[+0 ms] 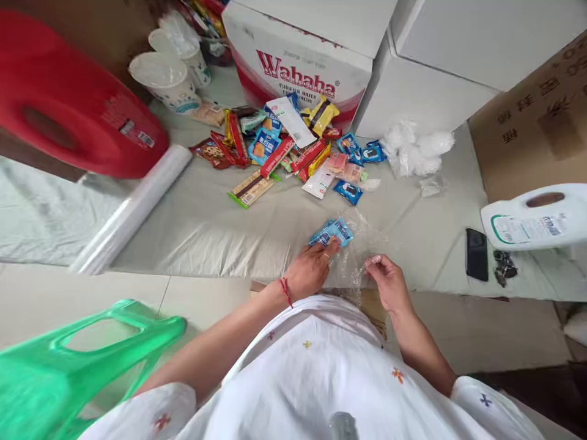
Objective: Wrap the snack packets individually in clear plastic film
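Observation:
Blue snack packets (331, 232) lie together on the cloth-covered surface, partly on a sheet of clear plastic film (360, 244). My left hand (312, 269), with a ring and a red string bracelet, has its fingers on the near edge of these packets and holds them down; part of its fingertips is hidden. My right hand (389, 282) pinches the right edge of the clear film between thumb and fingers. Beyond my hands is a pile of wrapped snacks: red bars (277, 156), a white packet (291, 121), a yellow packet (323, 115) and a cracker pack (251, 188).
A plastic film roll (132, 211) and a red jug (77, 104) lie left, paper cups (167, 82) behind. A Wahaha carton (302, 67) stands at the back. Crumpled film (415, 146), a phone (477, 254) and a white jug (536, 217) are right. A green stool (92, 345) stands lower left.

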The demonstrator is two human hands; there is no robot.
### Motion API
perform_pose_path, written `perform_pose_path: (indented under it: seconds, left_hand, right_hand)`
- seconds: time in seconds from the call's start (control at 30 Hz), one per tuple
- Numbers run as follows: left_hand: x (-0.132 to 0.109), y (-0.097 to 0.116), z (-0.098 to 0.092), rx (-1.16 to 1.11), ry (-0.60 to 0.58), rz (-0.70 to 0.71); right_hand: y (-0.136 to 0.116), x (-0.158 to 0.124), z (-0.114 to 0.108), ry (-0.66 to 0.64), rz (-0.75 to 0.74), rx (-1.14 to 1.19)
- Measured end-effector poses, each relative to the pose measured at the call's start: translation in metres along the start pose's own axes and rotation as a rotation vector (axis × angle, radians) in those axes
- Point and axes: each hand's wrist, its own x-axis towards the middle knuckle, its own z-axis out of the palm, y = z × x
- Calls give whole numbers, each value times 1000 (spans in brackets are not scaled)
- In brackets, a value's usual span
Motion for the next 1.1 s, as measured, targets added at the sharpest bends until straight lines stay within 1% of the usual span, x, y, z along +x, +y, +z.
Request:
perform_pose_path:
  seconds: [0.13,0.23,0.33,0.4,0.47,0.53,0.57,0.6,0.63,0.67,0.7,0.73,0.8,0.83,0.87,0.93,1.03,1.1]
  left_hand:
    - [2,-7,-3,-117,29,26]
    - [6,-11,-3,-180,35,37]
    - [9,-13,-5,-276,79,6]
    - [6,-15,-8,-420,133,-37]
    - [-2,-18,-12,-640,222,-120]
    - [-16,-18,-18,-813,377,-245]
    - [-25,-17,-21,-825,476,-310]
    - [-34,-13,-24,-765,572,-362]
    - [-42,-8,-27,-645,657,-382]
    - [-49,-2,-29,-490,719,-355]
    - [-54,6,-31,-329,741,-276]
    - [-57,14,-32,-185,722,-150]
    - [-55,28,-32,34,592,114]
    - [-52,32,-31,114,514,196]
    - [-47,35,-30,183,443,234]
    - [-37,33,-29,295,343,225]
    - [-29,20,-30,393,267,175]
    - [-30,10,-32,416,229,121]
  right_hand:
    - [-28,1,28,-77,103,163]
    - [-40,20,61,-125,100,248]
    - [-38,45,98,-104,110,309]
    - [-30,56,117,-76,116,311]
    - [-20,61,129,-61,92,293]
    - [-13,60,134,-63,57,272]
    - [-10,58,135,-68,43,261]
    - [-8,56,135,-76,33,247]
    - [-7,54,135,-92,26,230]
    - [-6,51,135,-110,20,211]
    - [-6,49,135,-128,16,191]
    - [-7,46,134,-144,15,170]
    - [-11,40,134,-165,13,127]
    - [-13,38,133,-168,14,107]
    - [-15,37,133,-171,19,95]
    - [-20,37,130,-198,52,97]
    - [-26,43,126,-260,138,163]
    - [-29,50,122,-296,193,211]
